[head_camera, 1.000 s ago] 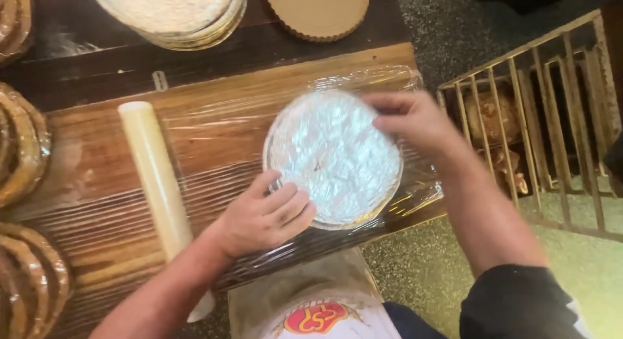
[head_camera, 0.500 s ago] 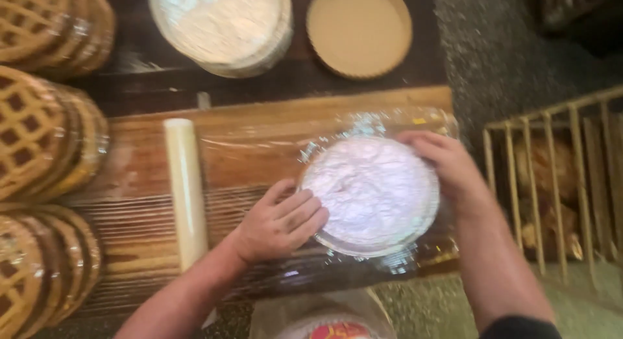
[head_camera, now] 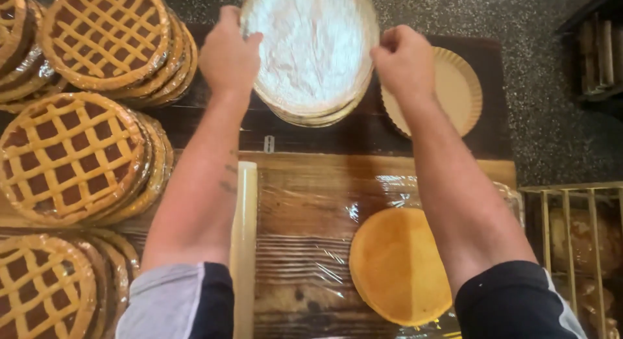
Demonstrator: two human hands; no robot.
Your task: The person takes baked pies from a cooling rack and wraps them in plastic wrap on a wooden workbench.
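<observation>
White sugar-dusted tart point(head_camera: 311, 47) — left hand point(head_camera: 228, 53) and right hand point(head_camera: 403, 60), fingers clamped on its rim.

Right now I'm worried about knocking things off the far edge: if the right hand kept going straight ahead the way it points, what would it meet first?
Probably nothing: beyond the right hand only speckled dark floor shows up to the picture's edge, though depth is unclear.

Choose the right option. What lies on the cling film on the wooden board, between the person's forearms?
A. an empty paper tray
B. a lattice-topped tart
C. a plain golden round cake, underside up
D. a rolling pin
C: a plain golden round cake lies on the cling film, while both hands, left hand and right hand, grip the sugar-dusted tart farther away.
</observation>
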